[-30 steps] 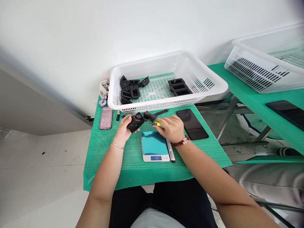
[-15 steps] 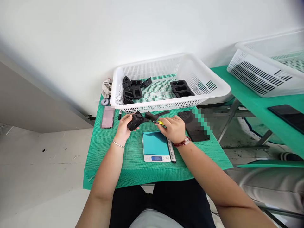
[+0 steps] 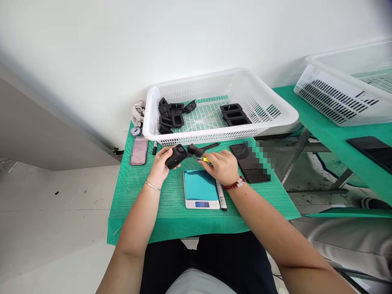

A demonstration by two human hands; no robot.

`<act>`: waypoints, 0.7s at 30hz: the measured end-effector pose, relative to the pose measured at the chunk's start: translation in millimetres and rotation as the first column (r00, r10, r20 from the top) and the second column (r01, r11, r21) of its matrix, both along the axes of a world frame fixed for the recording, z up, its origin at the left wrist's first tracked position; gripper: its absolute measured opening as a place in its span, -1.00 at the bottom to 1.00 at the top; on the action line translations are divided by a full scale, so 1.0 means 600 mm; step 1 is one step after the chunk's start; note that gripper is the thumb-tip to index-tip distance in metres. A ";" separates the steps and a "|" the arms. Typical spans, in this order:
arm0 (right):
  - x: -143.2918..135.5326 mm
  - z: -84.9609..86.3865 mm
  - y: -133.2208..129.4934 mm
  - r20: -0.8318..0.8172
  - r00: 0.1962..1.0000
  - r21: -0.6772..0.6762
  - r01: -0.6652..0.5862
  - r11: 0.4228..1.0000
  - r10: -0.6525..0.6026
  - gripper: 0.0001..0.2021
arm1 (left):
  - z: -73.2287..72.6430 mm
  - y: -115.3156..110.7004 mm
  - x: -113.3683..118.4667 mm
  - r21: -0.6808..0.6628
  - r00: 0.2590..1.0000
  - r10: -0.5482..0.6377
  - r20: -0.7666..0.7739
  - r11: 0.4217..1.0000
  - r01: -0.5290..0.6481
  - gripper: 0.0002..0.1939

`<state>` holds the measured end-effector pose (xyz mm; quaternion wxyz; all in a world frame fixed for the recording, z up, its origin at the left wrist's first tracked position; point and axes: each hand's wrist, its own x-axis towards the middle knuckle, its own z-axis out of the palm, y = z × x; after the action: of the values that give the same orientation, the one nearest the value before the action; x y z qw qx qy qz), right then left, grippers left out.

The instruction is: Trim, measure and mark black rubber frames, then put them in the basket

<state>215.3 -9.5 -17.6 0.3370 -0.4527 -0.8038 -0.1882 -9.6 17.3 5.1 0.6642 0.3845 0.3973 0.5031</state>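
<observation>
Near the centre of the frame, a bare left hand point(image 3: 161, 163) had its grip closed around a boxy black part point(image 3: 176, 157) with a raised block on its upper face, holding it above a desk point(image 3: 137, 216) covered in green mesh. Just to the right of it, the bare right hand point(image 3: 225, 167) had its grip closed on a slim tool with a yellow handle point(image 3: 206, 159), its thin tip pointed left toward the boxy black part; whether the 2 touched could not be told. Just beyond the tool was a black piece with a long thin arm point(image 3: 196, 150), reaching to the right.

Below the hands, toward the lower centre, sat a silver scale with a shiny teal plate point(image 3: 200, 185), its display reading 0.0. A white marker with a black cap point(image 3: 221, 198) lay along its right side. Right of the right hand lay a flat black phone point(image 3: 245, 167), partly pixelated.

Across the upper centre stood a white plastic basket point(image 3: 196, 135), with a loose heap of black pieces point(image 3: 171, 114) at its left and 3 black rectangular frames point(image 3: 235, 114) side by side at its right.
</observation>
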 end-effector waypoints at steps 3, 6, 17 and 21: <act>0.000 0.000 0.000 -0.011 0.999 -0.002 0.045 0.999 -0.045 -0.75 | 0.000 0.000 0.000 0.004 1.000 0.005 -0.009 1.000 -0.005 -0.58; 0.001 0.000 -0.001 0.008 0.999 -0.033 0.032 0.999 -0.032 -0.74 | -0.001 0.000 0.000 0.011 1.000 0.009 -0.014 1.000 -0.009 -0.59; -0.001 0.000 -0.001 0.012 1.000 -0.006 0.008 1.000 -0.008 -0.75 | 0.000 0.001 -0.002 0.026 1.000 0.018 -0.018 1.000 -0.017 -0.60; -0.003 -0.002 0.000 -0.028 0.999 -0.028 0.029 0.999 -0.030 -0.75 | -0.001 0.001 -0.006 0.016 1.000 -0.028 -0.014 0.999 0.028 -0.64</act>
<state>213.7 -9.6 -18.7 0.3393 -0.4719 -0.7946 -0.1753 -13.2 18.2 4.7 0.6655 0.3987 0.3923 0.4943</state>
